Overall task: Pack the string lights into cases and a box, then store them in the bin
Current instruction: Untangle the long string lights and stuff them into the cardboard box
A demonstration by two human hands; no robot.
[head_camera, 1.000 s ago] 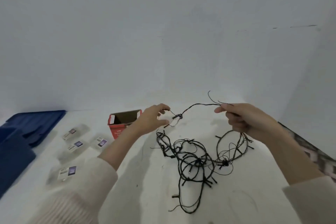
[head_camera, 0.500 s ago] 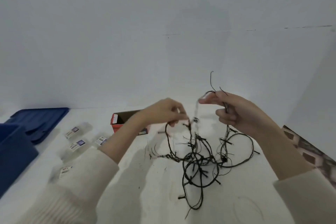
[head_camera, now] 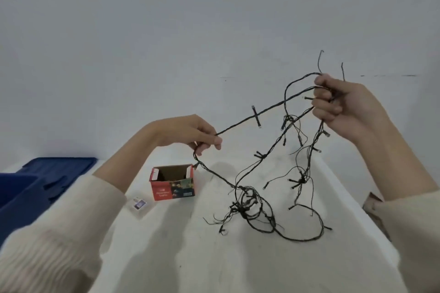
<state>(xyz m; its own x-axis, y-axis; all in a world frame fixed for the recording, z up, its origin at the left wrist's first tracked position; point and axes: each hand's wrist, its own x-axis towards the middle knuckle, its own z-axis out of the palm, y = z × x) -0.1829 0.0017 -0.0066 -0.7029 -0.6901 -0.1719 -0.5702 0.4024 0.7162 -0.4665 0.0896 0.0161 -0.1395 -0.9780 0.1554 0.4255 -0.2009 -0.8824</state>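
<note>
String lights (head_camera: 256,200): thin black wire with short stubby black bulb holders branching off at intervals, a few with pale tips. Badly tangled. Upper part is lifted in the air, one strand stretched fairly straight between both hands, with one crosswise bulb holder midway along it. Several loops hang down from the higher hand. Lower part is a knotted clump of coils resting on the white tabletop (head_camera: 238,269), with a wide loop trailing out to the right of the clump and frayed thin ends sticking out to its left. Two loose wire ends poke up above the higher hand.

Right hand (head_camera: 342,104): raised up and right of the clump, fingers curled closed around a bundle of several strands. Left hand (head_camera: 190,133): lower, up and left of the clump, thumb and fingertips pinched together on a single strand, which then bends down toward the clump. Both arms in cream knit sleeves.

Red cardboard box (head_camera: 172,185): just left of the clump, upright on the table, top flaps open, product print on the front, inside looks brown; contents can't tell. Small clear plastic case (head_camera: 140,206) with a label: left and nearer than the box, lying flat. Blue bin (head_camera: 35,188): well left of the lights, at the table's left edge. Plain white wall behind everything.
</note>
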